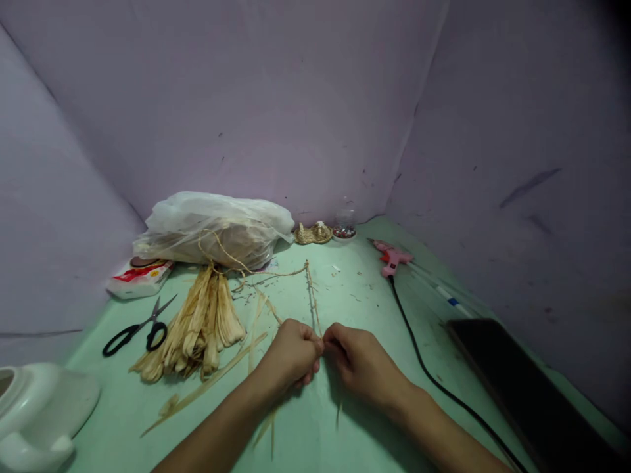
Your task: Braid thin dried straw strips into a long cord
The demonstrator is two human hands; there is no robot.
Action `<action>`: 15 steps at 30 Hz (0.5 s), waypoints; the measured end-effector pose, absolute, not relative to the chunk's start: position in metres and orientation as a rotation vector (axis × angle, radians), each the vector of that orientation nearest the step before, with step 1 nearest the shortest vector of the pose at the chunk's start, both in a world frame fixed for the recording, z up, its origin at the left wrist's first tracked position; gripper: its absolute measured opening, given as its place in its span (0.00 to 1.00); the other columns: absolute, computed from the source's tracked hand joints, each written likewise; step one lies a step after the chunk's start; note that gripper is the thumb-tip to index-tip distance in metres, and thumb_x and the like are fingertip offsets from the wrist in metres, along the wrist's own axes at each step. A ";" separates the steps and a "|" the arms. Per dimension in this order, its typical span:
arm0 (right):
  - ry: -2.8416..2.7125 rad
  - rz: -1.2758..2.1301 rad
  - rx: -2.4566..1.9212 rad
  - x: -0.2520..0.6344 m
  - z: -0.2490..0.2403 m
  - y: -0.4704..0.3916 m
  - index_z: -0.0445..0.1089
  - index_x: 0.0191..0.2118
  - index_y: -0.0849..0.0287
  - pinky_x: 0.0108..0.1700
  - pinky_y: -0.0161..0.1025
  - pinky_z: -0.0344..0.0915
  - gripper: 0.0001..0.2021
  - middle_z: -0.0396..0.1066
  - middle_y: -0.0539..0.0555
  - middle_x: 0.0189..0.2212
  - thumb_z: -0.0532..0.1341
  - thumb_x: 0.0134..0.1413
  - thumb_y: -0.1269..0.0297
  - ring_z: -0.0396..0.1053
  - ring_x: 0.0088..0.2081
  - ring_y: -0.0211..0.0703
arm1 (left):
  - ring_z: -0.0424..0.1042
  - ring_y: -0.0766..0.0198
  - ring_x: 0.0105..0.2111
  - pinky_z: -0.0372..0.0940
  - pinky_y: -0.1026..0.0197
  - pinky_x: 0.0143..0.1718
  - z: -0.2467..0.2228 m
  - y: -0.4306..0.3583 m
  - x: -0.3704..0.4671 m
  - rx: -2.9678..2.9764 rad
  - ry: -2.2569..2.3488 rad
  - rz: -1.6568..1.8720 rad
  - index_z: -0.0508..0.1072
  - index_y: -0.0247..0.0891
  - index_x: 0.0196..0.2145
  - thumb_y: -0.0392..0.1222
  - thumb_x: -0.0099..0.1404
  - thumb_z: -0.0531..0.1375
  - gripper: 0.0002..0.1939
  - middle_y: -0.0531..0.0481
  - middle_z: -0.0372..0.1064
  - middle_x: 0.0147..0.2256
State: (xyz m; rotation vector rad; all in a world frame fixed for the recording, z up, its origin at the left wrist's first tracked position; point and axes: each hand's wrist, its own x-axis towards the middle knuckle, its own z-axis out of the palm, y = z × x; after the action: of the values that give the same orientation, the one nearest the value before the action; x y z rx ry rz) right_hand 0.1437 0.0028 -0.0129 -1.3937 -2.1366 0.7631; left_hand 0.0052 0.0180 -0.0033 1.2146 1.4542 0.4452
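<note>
My left hand [294, 351] and my right hand [357, 358] meet at the middle of the green table, both closed in a pinch on a thin cord of twisted tan fibre [312, 295]. The cord stretches away from my fingers to a small upright point, then bends left toward a bundle of dried fibre strips [202, 322]. Loose ends of pale fibre [272, 433] hang below my hands. The exact spot where the fingertips pinch is partly hidden. Loose strips [211, 384] lie between my left forearm and the bundle.
Black-handled scissors [133, 334], a tissue pack [140, 279] and a white ceramic piece [39, 414] lie left. Behind are a plastic bag [217, 226], a small woven slipper [313, 234] and a dish of beads [344, 232]. A pink glue gun [392, 256], its cord and a dark phone-like slab [522, 387] are right.
</note>
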 end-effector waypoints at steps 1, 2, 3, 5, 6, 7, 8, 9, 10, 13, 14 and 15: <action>-2.164 0.718 -1.407 0.143 -0.012 0.002 0.64 0.30 0.60 0.26 0.31 0.52 0.08 0.68 0.51 0.24 0.49 0.49 0.72 0.62 0.24 0.35 | 0.50 0.74 0.08 0.42 0.69 0.10 -0.007 0.019 0.005 1.239 1.461 0.480 0.60 0.35 0.14 0.32 0.45 0.50 0.06 0.57 0.53 0.08; -2.186 0.672 -1.427 0.143 -0.010 0.001 0.64 0.30 0.60 0.26 0.31 0.52 0.08 0.68 0.52 0.24 0.49 0.49 0.72 0.62 0.25 0.36 | 0.49 0.74 0.09 0.42 0.69 0.11 -0.010 0.020 0.004 1.267 1.463 0.513 0.61 0.35 0.14 0.32 0.43 0.50 0.05 0.57 0.53 0.09; -2.202 0.630 -1.456 0.142 -0.009 0.001 0.65 0.30 0.60 0.26 0.32 0.51 0.08 0.68 0.52 0.24 0.49 0.48 0.72 0.63 0.25 0.36 | 0.49 0.75 0.10 0.43 0.69 0.12 -0.013 0.021 0.004 1.295 1.461 0.542 0.62 0.34 0.14 0.31 0.42 0.50 0.04 0.57 0.53 0.09; -2.216 0.551 -1.532 0.142 -0.005 0.000 0.66 0.29 0.60 0.26 0.32 0.50 0.08 0.68 0.52 0.24 0.50 0.48 0.72 0.63 0.25 0.37 | 0.50 0.75 0.11 0.44 0.69 0.13 -0.017 0.022 0.003 1.341 1.453 0.584 0.63 0.33 0.15 0.32 0.42 0.51 0.04 0.57 0.54 0.10; -2.215 0.515 -1.569 0.142 -0.003 -0.001 0.66 0.29 0.60 0.26 0.33 0.50 0.08 0.68 0.52 0.24 0.50 0.48 0.71 0.63 0.25 0.37 | 0.50 0.75 0.12 0.44 0.69 0.14 -0.018 0.023 0.003 1.352 1.450 0.587 0.63 0.33 0.15 0.32 0.42 0.52 0.03 0.57 0.54 0.10; -2.210 0.485 -1.600 0.142 -0.001 -0.001 0.67 0.28 0.59 0.26 0.33 0.49 0.08 0.69 0.53 0.25 0.51 0.48 0.70 0.63 0.25 0.37 | 0.50 0.75 0.12 0.45 0.69 0.14 -0.018 0.023 0.003 1.357 1.450 0.587 0.63 0.33 0.14 0.33 0.42 0.52 0.03 0.57 0.54 0.10; -2.198 0.463 -1.625 0.143 0.001 -0.001 0.67 0.28 0.59 0.26 0.34 0.49 0.08 0.69 0.53 0.26 0.51 0.47 0.69 0.63 0.26 0.38 | 0.50 0.74 0.12 0.45 0.68 0.15 -0.018 0.023 0.004 1.357 1.450 0.583 0.63 0.33 0.14 0.33 0.42 0.52 0.04 0.57 0.54 0.10; -2.179 0.460 -1.644 0.143 0.003 -0.002 0.68 0.28 0.58 0.26 0.34 0.48 0.08 0.69 0.53 0.26 0.52 0.47 0.68 0.63 0.26 0.38 | 0.50 0.74 0.12 0.45 0.68 0.15 -0.017 0.023 0.004 1.350 1.451 0.579 0.63 0.33 0.14 0.33 0.42 0.52 0.04 0.57 0.53 0.10; -2.152 0.476 -1.665 0.144 0.004 -0.002 0.69 0.28 0.57 0.25 0.34 0.48 0.07 0.69 0.53 0.26 0.53 0.47 0.67 0.63 0.25 0.38 | 0.50 0.73 0.12 0.46 0.68 0.15 -0.016 0.023 0.005 1.336 1.458 0.571 0.64 0.34 0.14 0.33 0.42 0.52 0.04 0.57 0.53 0.10; -2.057 0.609 -1.748 0.142 0.005 -0.004 0.70 0.26 0.56 0.23 0.34 0.45 0.07 0.70 0.52 0.21 0.54 0.46 0.64 0.61 0.21 0.37 | 0.50 0.72 0.11 0.46 0.67 0.14 -0.011 0.022 0.007 1.289 1.505 0.550 0.64 0.35 0.14 0.33 0.42 0.50 0.05 0.56 0.53 0.09; -2.041 0.637 -1.768 0.140 0.004 -0.005 0.70 0.25 0.56 0.22 0.35 0.43 0.08 0.69 0.52 0.19 0.54 0.46 0.64 0.60 0.20 0.37 | 0.50 0.72 0.11 0.46 0.67 0.14 -0.010 0.021 0.008 1.280 1.521 0.539 0.63 0.35 0.14 0.32 0.42 0.50 0.05 0.56 0.53 0.09; -2.044 0.637 -1.777 0.138 0.002 -0.006 0.69 0.24 0.57 0.22 0.35 0.42 0.08 0.69 0.53 0.18 0.54 0.46 0.63 0.60 0.19 0.37 | 0.50 0.72 0.11 0.46 0.67 0.14 -0.009 0.020 0.009 1.294 1.533 0.525 0.63 0.36 0.14 0.32 0.43 0.50 0.05 0.56 0.52 0.09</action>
State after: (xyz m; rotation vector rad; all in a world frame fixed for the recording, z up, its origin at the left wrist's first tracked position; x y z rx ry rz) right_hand 0.1384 -0.0065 0.0024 -1.7772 -2.0442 0.6368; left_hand 0.0087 0.0200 -0.0090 1.2937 1.5326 0.5253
